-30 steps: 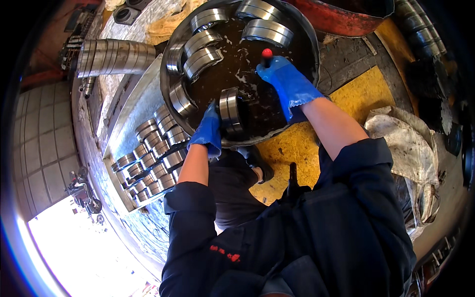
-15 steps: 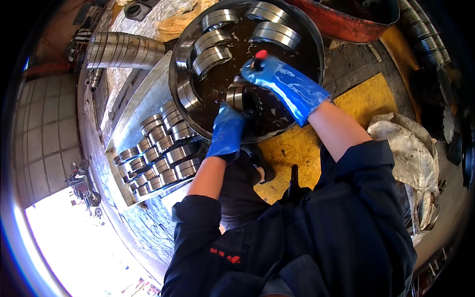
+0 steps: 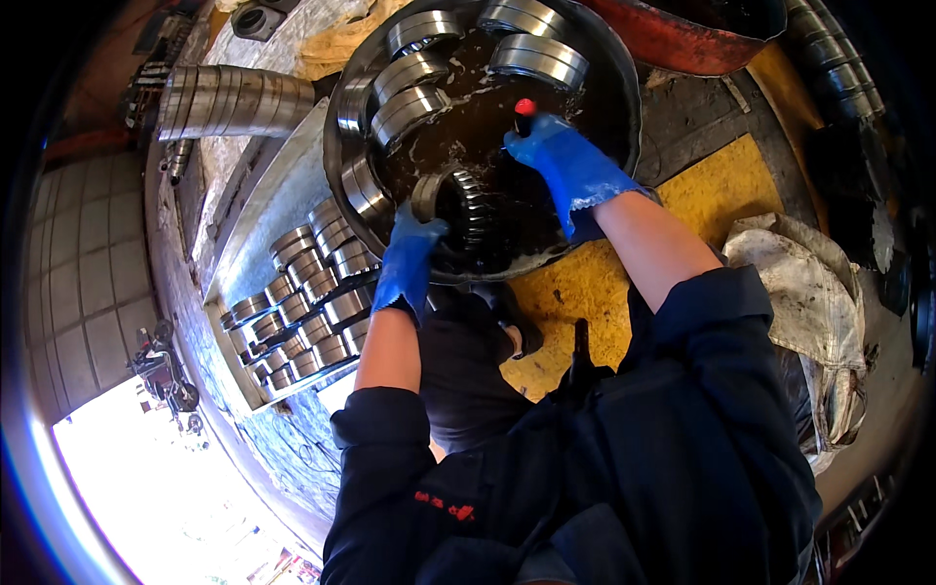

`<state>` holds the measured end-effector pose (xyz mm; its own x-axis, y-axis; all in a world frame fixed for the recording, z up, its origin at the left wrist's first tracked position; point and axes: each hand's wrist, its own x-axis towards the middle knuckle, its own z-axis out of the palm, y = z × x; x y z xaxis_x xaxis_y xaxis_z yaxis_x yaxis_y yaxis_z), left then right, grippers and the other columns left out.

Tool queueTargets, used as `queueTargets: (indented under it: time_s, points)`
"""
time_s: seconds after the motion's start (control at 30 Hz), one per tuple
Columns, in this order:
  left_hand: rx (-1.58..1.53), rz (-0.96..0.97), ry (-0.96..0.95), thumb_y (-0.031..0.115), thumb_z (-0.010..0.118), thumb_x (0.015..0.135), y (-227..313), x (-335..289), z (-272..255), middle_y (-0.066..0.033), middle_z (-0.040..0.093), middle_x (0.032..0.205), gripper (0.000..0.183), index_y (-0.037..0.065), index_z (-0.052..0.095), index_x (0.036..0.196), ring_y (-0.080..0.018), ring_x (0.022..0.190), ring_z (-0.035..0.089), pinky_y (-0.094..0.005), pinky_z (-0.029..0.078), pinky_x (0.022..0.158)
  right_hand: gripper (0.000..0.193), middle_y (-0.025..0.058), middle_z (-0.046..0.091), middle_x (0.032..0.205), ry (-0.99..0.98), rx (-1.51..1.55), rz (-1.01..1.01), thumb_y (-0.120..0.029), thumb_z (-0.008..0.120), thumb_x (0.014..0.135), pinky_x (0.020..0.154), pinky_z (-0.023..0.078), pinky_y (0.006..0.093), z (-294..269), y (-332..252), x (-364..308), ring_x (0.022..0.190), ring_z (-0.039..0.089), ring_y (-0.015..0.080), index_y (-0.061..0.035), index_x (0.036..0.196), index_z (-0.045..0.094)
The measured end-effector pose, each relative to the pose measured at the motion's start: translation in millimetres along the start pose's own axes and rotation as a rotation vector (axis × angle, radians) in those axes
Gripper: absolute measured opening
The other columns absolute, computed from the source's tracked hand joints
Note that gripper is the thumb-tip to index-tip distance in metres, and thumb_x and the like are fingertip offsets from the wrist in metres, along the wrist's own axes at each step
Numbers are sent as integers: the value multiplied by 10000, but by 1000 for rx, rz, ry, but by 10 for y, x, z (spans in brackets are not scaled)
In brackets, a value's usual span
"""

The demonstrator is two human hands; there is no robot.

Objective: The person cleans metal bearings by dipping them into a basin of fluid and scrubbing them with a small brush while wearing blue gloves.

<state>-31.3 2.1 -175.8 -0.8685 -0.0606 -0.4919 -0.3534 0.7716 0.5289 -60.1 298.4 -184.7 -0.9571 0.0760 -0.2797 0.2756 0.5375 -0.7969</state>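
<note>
A round dark basin [image 3: 632, 146] of brown liquid lies in front of me. In its near left part a steel roller bearing [image 3: 426, 197] stands tilted, with its row of rollers showing on the right side. My left hand [image 3: 414, 244], in a blue glove, is closed on the bearing's near left edge. My right hand [image 3: 548, 146], also blue-gloved, hovers over the liquid to the right, apart from the bearing. It grips a black-handled tool [image 3: 526, 109] with a red end; the tool's working end is hidden. Several steel bearing rings [image 3: 409, 114] line the basin's left and far sides.
Left of the basin a tray [image 3: 255, 395] holds rows of steel rings. A stack of larger rings [image 3: 234, 102] lies beyond it. A red tub [image 3: 673, 44] stands far right, a dirty white sack [image 3: 804, 283] at right, above a yellow floor plate [image 3: 575, 312].
My left hand has drawn left and slightly nearer, and the bearing has turned so its rollers show. My right hand has moved right, away from the bearing, with the red-ended tool.
</note>
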Motion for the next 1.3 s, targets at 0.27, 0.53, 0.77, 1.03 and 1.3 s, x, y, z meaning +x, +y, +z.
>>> queueTargets:
  time_s: [0.27,0.53,0.77,1.03,1.3]
  points:
    - [-244,71,11,77,588,830,5,-266,-109,-154,672,1074,480,-15,531,1298,-258,918,644,-351,527,801,355,106,719,893,-311,419,-88,-407,648,888,792,510,341,214,-484,30,832,660,205,-97,1042,729]
    - [-252,65,-37,197,612,810,72,-230,-141,-227,657,1153,587,-27,495,1340,-320,1054,648,-367,501,900,318,111,724,931,-161,30,-27,-379,655,898,878,518,364,105,-392,-90,941,677,232,-71,970,692]
    - [-403,27,-89,35,610,806,-74,-37,-76,-140,658,1070,465,-39,547,1261,-226,936,631,-325,514,816,413,146,703,979,-336,436,-218,-482,628,891,886,507,354,57,-539,-251,968,674,286,-95,1027,677]
    - [-299,9,-69,96,595,870,428,-467,-176,-132,656,1139,337,-4,631,1189,-222,1022,610,-305,492,846,372,134,732,980,-126,-68,54,-393,629,871,888,532,441,-36,-367,-143,976,691,329,-107,1089,724]
    - [-356,-97,-157,12,426,938,682,-548,-200,-197,650,1204,376,65,639,1243,-300,1079,628,-356,489,953,408,167,703,867,-158,-55,-128,-472,609,863,814,533,382,33,-514,-279,871,688,285,-85,942,710]
